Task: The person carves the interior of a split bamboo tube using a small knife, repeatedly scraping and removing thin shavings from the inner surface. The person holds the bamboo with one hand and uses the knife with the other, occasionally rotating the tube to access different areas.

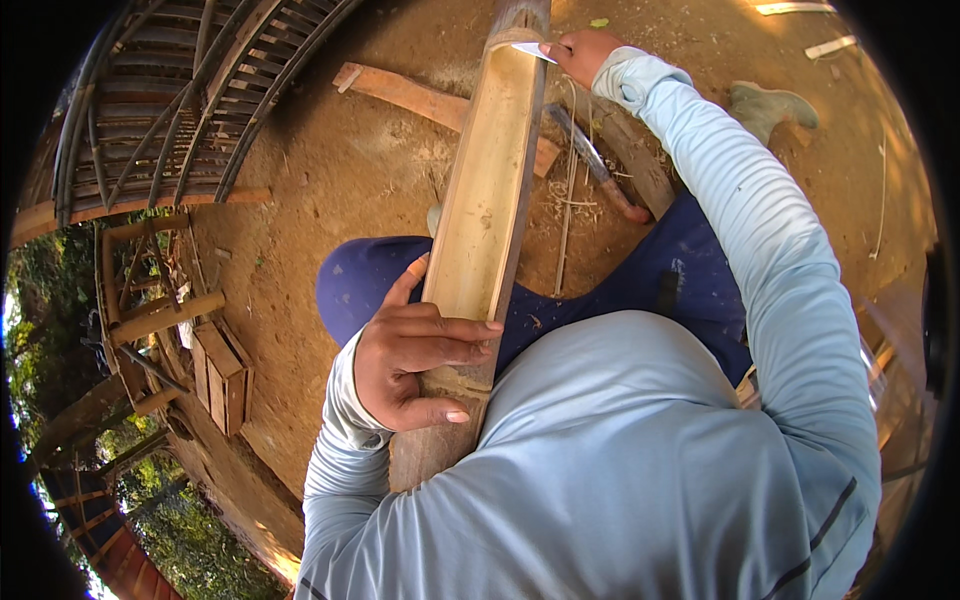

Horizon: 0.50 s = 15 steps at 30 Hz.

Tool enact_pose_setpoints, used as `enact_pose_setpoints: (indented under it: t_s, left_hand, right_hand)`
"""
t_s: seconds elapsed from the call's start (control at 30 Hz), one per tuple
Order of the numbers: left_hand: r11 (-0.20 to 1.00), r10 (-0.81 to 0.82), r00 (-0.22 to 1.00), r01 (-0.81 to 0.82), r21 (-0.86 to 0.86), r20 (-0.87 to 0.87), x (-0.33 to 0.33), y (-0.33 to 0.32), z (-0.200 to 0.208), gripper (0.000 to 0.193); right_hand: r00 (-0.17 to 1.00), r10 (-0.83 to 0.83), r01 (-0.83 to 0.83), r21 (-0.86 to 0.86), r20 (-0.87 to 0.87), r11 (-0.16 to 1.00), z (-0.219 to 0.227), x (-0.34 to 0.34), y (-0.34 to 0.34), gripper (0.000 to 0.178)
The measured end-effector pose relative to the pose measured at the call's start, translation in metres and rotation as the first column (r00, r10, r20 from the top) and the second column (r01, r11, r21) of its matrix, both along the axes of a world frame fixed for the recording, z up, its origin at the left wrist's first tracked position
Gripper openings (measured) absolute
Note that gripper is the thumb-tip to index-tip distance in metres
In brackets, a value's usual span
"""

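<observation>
A long bamboo trough (483, 200), cut open along its top with a pale hollow inside, slants up and away from my lap. Across its near end lies my left hand (415, 355), gripping it with the fingers over the rims and the thumb on the closed part. My right hand (585, 57) is at the far end of the hollow, closed around a thin, pale, flat piece (532, 48). That piece reaches over the right rim toward the hollow; whether it is a blade or a sheet cannot be made out.
A machete (592, 150) lies on the dirt floor right of the trough, beside thin strips (568, 220) and shavings. A plank (405, 95) lies beyond it on the left. A boot (770, 108) is at far right, a slatted bamboo structure (190, 90) at far left, a wooden box (220, 375) below.
</observation>
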<state>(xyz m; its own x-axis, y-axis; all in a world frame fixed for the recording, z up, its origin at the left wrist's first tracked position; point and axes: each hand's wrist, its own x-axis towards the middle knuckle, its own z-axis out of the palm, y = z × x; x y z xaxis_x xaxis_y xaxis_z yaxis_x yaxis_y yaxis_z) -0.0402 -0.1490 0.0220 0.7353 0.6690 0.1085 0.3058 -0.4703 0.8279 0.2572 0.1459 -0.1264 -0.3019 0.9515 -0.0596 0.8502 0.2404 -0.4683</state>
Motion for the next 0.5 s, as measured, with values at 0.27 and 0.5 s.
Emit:
enact_pose_setpoints:
  t_s: [0.27, 0.5]
  left_hand:
    - [1.000, -0.001, 1.000, 0.001, 0.014, -0.004, 0.001, 0.000, 0.002, 0.050]
    - [1.000, 0.003, 1.000, -0.003, 0.020, -0.001, 0.002, -0.001, 0.001, 0.048]
  right_hand:
    - [0.989, 0.128, -0.131, 0.046, 0.070, 0.990, -0.004, 0.006, -0.003, 0.060]
    - [0.984, 0.179, -0.179, 0.039, 0.003, 0.983, 0.016, 0.005, -0.035, 0.060]
